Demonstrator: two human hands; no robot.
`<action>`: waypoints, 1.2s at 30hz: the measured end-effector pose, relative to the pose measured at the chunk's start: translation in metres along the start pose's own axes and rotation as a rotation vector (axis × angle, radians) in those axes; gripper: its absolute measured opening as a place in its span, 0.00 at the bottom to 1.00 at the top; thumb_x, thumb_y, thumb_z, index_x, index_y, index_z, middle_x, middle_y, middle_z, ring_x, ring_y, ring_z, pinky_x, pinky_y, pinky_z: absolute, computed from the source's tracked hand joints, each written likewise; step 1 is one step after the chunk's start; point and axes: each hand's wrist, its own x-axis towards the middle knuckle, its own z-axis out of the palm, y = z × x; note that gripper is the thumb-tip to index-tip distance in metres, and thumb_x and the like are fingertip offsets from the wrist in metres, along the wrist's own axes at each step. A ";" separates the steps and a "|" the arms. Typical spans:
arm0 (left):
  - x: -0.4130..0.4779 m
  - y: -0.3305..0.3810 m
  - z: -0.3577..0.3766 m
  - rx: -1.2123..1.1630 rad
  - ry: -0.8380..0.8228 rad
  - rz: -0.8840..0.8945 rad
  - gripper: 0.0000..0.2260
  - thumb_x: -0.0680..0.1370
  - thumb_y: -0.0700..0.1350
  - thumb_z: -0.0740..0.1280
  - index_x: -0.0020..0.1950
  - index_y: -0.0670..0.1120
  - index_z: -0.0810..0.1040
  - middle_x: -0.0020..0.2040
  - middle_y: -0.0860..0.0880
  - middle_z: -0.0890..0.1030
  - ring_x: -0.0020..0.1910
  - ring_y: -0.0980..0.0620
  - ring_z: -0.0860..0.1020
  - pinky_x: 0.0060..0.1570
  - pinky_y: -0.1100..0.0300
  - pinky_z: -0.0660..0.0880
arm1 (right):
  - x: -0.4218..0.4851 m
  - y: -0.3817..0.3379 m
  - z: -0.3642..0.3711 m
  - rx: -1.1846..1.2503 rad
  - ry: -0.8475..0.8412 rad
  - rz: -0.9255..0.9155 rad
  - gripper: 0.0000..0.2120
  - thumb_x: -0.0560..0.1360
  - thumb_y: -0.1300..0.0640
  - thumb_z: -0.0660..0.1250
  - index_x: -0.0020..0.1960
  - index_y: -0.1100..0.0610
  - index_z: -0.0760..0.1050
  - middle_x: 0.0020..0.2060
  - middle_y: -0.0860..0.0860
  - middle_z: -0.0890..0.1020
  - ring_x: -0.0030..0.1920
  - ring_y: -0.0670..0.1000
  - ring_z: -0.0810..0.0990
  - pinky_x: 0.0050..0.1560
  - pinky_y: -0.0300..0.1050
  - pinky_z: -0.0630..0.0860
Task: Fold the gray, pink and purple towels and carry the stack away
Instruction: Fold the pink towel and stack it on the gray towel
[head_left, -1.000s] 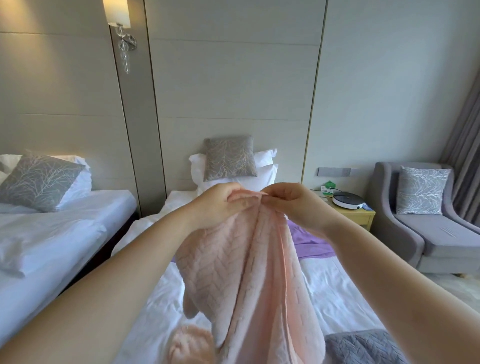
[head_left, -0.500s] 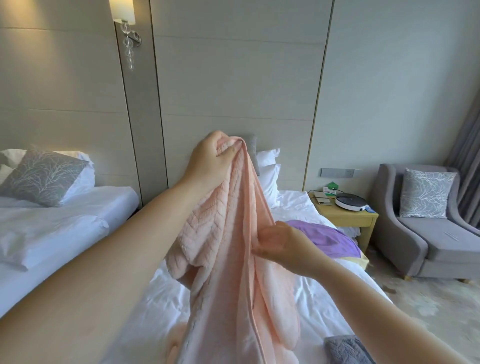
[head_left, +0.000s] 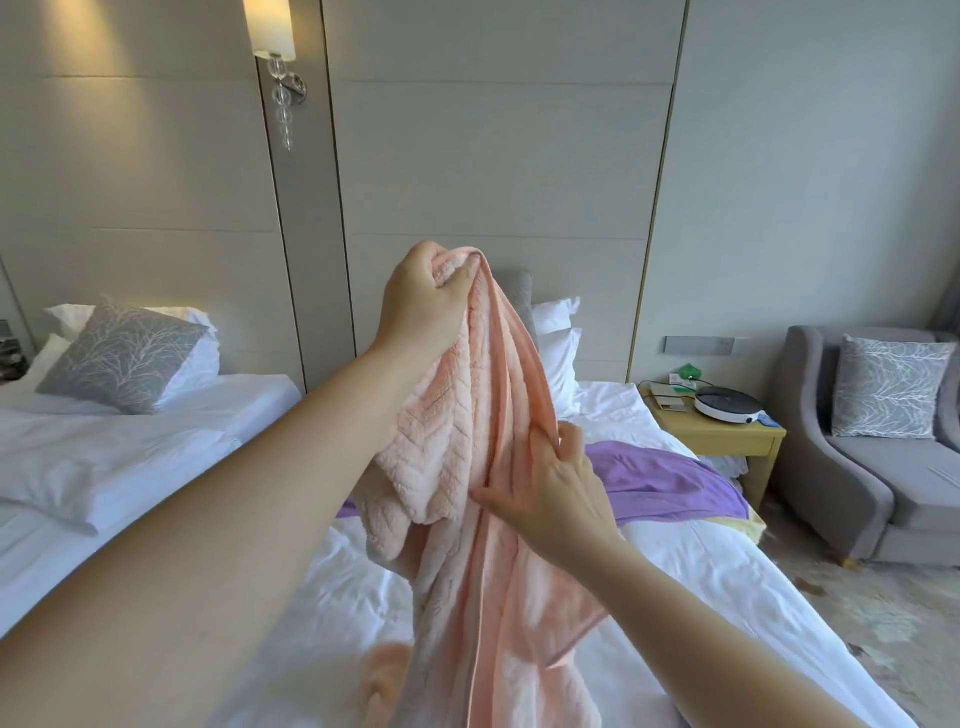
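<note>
Purple towel (head_left: 670, 480) on bed (head_left: 727, 582) behind raised pink towel (head_left: 478, 493), nightstand (head_left: 717, 434) beside

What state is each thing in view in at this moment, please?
pink towel, unfolded, held up, lower end on the bed.
left grip, clenched round the pink towel's top.
right grip, pinching the pink towel's edge lower down.
purple towel, lying unfolded across the bed.
bed, white sheet wrinkled.
wall lamp, lit.
</note>
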 end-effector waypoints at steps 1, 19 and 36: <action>0.000 -0.001 -0.001 0.002 0.006 0.000 0.15 0.78 0.50 0.66 0.35 0.49 0.64 0.31 0.56 0.66 0.31 0.58 0.65 0.30 0.63 0.61 | 0.000 0.000 0.002 0.003 0.002 -0.005 0.34 0.65 0.29 0.63 0.59 0.53 0.66 0.57 0.48 0.64 0.54 0.56 0.73 0.51 0.50 0.72; -0.002 -0.018 -0.016 0.011 0.032 -0.046 0.13 0.78 0.50 0.66 0.41 0.44 0.69 0.33 0.54 0.67 0.32 0.57 0.66 0.31 0.70 0.63 | 0.005 0.012 0.018 -0.084 -0.089 -0.037 0.09 0.75 0.53 0.60 0.51 0.55 0.74 0.43 0.49 0.71 0.48 0.57 0.77 0.41 0.46 0.68; -0.076 -0.052 0.016 -0.082 -0.899 -0.203 0.23 0.65 0.75 0.62 0.46 0.59 0.77 0.46 0.61 0.80 0.47 0.62 0.77 0.52 0.64 0.71 | 0.034 0.018 -0.068 0.751 -0.417 -0.074 0.13 0.79 0.60 0.62 0.36 0.56 0.70 0.31 0.48 0.67 0.34 0.46 0.63 0.34 0.41 0.58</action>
